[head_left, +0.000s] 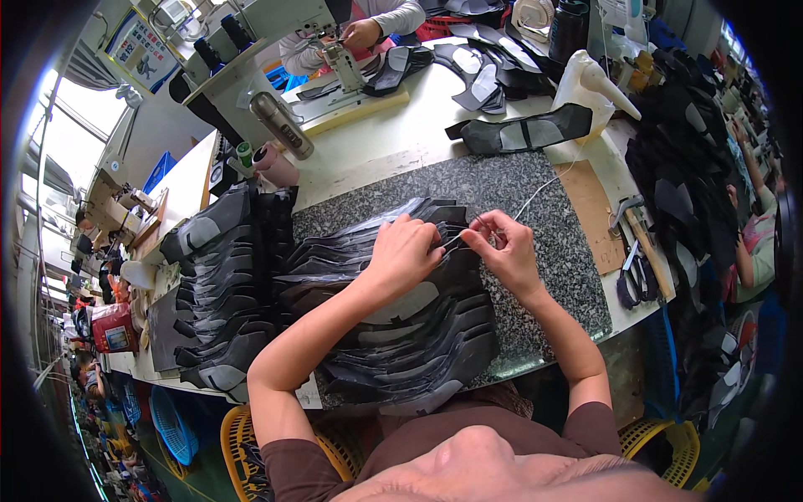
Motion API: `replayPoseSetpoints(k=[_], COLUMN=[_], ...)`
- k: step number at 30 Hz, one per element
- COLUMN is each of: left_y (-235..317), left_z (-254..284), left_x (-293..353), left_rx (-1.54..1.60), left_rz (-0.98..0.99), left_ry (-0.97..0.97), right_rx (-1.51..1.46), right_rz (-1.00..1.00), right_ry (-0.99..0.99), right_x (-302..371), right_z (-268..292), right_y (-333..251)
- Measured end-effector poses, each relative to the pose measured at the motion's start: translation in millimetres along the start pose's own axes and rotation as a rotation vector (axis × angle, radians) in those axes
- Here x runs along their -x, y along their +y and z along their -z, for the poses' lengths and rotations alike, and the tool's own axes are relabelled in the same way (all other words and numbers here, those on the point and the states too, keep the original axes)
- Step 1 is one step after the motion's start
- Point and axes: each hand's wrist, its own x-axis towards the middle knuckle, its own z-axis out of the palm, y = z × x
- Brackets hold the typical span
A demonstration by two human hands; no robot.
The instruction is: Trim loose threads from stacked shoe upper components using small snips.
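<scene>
One white worktable (401,125) spreads before you, the largest thing near at hand. A speckled stone slab (556,268) lies on it, and the overlapping stack of black pieces (410,335) rests on the slab's left and near part, beneath your arms. Just left of that stands a second black stack (222,284). Right of the slab lies a brown sheet (590,217); at the far right sits a white spouted bottle (585,88), at the far left a metal flask (282,125). Near the right edge, a hammer (651,255) lies beside scissors (646,280). Your left hand (404,251) is half curled over the stack's far right edge; you cannot tell its grip. Your right hand (508,248) brings thumb and forefinger nearly together at a thin white cord (535,194).
</scene>
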Motion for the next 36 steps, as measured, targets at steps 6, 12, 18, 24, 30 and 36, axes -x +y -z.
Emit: replayPoseSetpoints(k=[6, 12, 18, 24, 30, 36], left_y=[-1, 1, -2, -7, -7, -6], left_z=[-4, 17, 22, 21, 19, 31], left_x=[-32, -51, -57, -62, -60, -45], left_rx=[0.178, 0.270, 0.443, 0.456, 0.369, 0.589], left_rz=[-0.079, 0.067, 0.233, 0.224, 0.068, 0.178], left_ry=[-0.104, -0.217, -0.326, -0.359, -0.278, -0.174], right_rx=[0.057, 0.241, 0.441, 0.495, 0.482, 0.555], right_rz=[-0.244, -0.307, -0.279, -0.196, -0.172, -0.190], right_ry=[-0.330, -0.472, -0.615, -0.642, -0.549, -0.538], right_x=[13, -4, -21, -26, -17, -25], right_z=[27, 27, 12, -4, -5, -1], right_y=[5, 3, -6, -9, 2, -16])
